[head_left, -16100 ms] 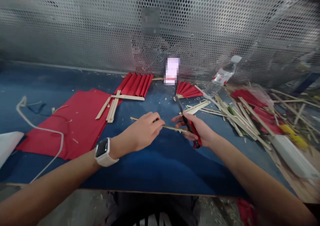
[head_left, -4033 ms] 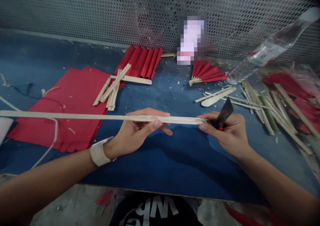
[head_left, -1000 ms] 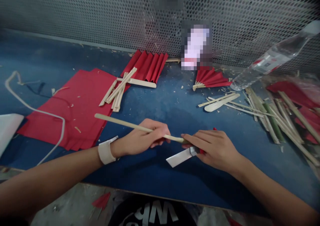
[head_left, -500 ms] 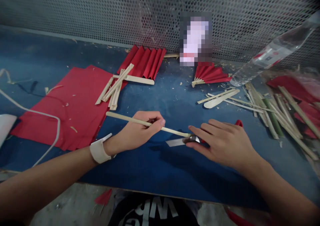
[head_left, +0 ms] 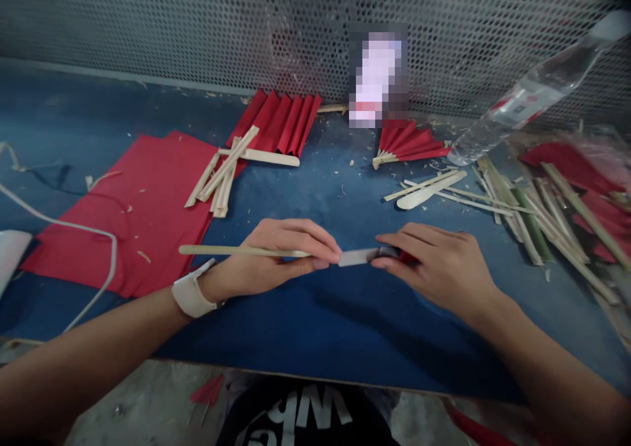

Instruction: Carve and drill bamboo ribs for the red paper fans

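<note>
My left hand is closed around a thin bamboo strip, whose pale rounded end sticks out to the left above my wrist. Its other end is hidden by my fingers. In my right hand is a utility knife with a red handle, mostly covered by the palm. The blade points left, and its tip meets my left fingertips; whether it touches skin or strip I cannot tell. Both hands are held above the blue table.
Red paper sheets lie at left beside a white cable. Bamboo strips rest by pleated red paper. A small red fan, a leaning bottle, loose sticks and a blurred-out bright object stand behind and right.
My left hand has drawn the strip leftward, so its right end no longer reaches past the blade. The knife has risen slightly and its blade now meets my left fingertips.
</note>
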`<state>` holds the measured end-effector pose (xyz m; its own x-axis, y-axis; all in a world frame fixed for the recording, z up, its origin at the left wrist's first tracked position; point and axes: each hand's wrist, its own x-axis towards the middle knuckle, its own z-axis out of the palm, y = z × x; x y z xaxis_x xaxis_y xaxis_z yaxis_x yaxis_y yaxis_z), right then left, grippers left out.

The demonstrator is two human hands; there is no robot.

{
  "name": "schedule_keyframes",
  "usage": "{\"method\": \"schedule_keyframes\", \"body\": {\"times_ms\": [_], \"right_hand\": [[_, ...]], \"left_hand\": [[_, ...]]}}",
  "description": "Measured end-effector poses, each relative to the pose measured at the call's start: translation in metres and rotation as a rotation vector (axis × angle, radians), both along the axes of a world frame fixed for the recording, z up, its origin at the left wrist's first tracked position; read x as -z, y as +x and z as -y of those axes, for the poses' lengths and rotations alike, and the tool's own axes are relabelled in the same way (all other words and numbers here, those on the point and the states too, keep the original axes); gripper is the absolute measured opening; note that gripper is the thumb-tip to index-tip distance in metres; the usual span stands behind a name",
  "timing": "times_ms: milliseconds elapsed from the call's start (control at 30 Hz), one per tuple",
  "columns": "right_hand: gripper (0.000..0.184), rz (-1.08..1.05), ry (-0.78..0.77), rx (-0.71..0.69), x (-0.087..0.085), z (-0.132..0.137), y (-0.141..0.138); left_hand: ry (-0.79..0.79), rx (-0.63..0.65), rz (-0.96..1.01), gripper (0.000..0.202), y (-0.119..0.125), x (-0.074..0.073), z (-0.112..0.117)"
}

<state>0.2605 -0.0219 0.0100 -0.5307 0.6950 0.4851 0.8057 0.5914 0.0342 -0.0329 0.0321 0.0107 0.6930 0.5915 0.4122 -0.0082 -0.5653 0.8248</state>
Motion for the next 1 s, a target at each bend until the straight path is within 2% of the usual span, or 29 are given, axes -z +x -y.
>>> {"method": "schedule_keyframes", "body": {"times_ms": [133, 233, 333, 400, 500, 567, 700, 767, 900, 1000], "right_hand": [[0.030, -0.130, 0.006, 0.131, 0.002, 0.002, -0.001], [0.035, -0.126, -0.061, 0.140, 0.004, 0.002, -0.001], [0.037, -0.120, -0.059, 0.240, 0.004, 0.000, 0.000], [0.036, -0.181, -0.028, 0.291, 0.001, -0.001, -0.001], [0.033, -0.355, -0.063, 0.274, -0.006, 0.003, -0.005], [0.030, -0.517, -0.231, 0.239, -0.009, 0.010, -0.011], [0.048, -0.819, -0.861, 0.111, -0.014, 0.025, -0.023], [0.052, -0.781, -0.969, 0.151, -0.016, 0.027, -0.027], [0.038, -0.552, -0.821, 0.287, -0.017, 0.021, -0.025], [0.031, -0.440, -0.701, 0.347, -0.013, 0.015, -0.017]], "left_hand": [[0.019, -0.119, 0.088, 0.020, 0.004, 0.009, 0.003], [0.060, -0.205, 0.097, 0.017, 0.006, 0.011, 0.005], [0.113, -0.307, 0.098, 0.011, 0.005, 0.010, 0.005], [0.084, -0.306, 0.095, 0.011, 0.005, 0.010, 0.004], [-0.038, -0.250, 0.099, 0.013, 0.006, 0.010, 0.005], [-0.146, -0.226, 0.105, 0.014, 0.008, 0.010, 0.006], [-0.294, -0.199, 0.085, 0.018, 0.012, 0.010, 0.012], [-0.305, -0.159, 0.059, 0.020, 0.012, 0.009, 0.014], [-0.390, -0.091, 0.001, 0.023, 0.014, 0.008, 0.018], [-0.469, -0.104, -0.053, 0.032, 0.014, 0.006, 0.018]]}}
